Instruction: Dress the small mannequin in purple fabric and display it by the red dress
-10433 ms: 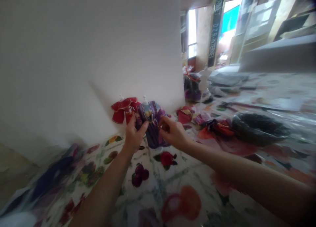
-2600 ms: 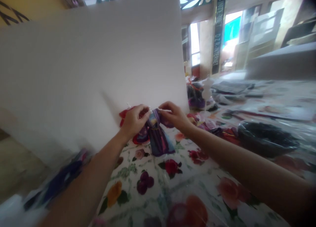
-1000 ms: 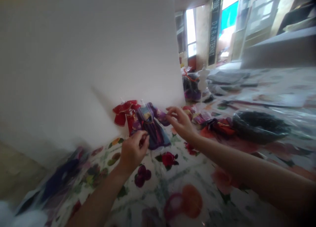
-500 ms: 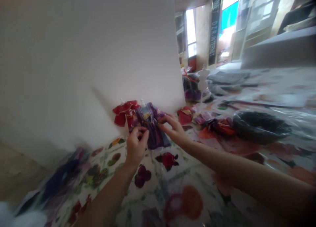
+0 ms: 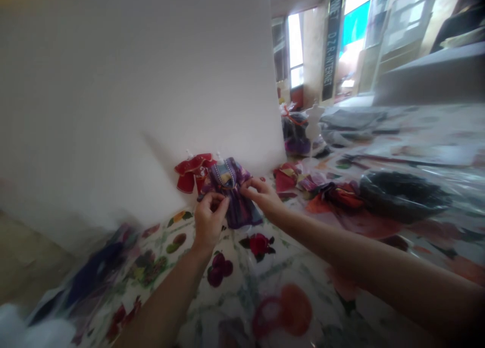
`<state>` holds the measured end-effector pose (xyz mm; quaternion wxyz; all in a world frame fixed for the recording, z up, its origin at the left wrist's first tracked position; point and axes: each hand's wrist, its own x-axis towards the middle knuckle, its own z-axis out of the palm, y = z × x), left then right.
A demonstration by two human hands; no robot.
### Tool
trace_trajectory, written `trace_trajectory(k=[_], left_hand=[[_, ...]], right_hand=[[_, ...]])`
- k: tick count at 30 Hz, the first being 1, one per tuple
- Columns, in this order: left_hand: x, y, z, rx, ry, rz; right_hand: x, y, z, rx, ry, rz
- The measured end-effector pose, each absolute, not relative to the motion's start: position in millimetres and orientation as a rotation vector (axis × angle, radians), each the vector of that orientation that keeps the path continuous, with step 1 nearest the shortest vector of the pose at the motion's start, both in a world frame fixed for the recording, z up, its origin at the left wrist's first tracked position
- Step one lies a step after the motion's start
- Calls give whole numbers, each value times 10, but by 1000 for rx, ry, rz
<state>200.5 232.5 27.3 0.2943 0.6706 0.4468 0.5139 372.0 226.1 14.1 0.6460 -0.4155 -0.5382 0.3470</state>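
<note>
A small purple doll dress [image 5: 242,212] with a beaded neckline and a belt stands upright on a little white stand, close to the white wall. My left hand [image 5: 209,217] is closed at its left side, thumb and fingers pinching the cloth by the sleeve and skirt. At the waist on the other side, my right hand [image 5: 264,194] pinches the dress between thumb and fingertips. The exact bit of cloth in each pinch is too small to make out. A red ruffled doll dress [image 5: 186,180] stands just behind and left of the purple one.
A fruit-printed tablecloth [image 5: 242,282] covers the table. To the right are a white miniature mannequin [image 5: 313,123], red and orange cloth pieces [image 5: 337,196] and a dark bundle in clear plastic [image 5: 403,194]. Dark blue fabric [image 5: 94,267] lies at the left edge.
My right fingers have drawn closer together at the dress's waist. The left hand keeps its grip, and the view has shifted slightly.
</note>
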Motion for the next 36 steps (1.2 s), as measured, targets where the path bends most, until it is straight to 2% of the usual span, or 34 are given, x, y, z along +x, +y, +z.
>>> trace_trajectory(k=[12,27,36], left_hand=[[1935,2378,259,1801,1213,1460],[1971,2289,328,1851,1142,1487],[2053,2340,351,1855,1198,1575]], right_hand=[[3686,2306,151,-817,-1110,969],[3687,2285,164,-808,-1096,933],[3632,2310,187,-768,-1012,1047]])
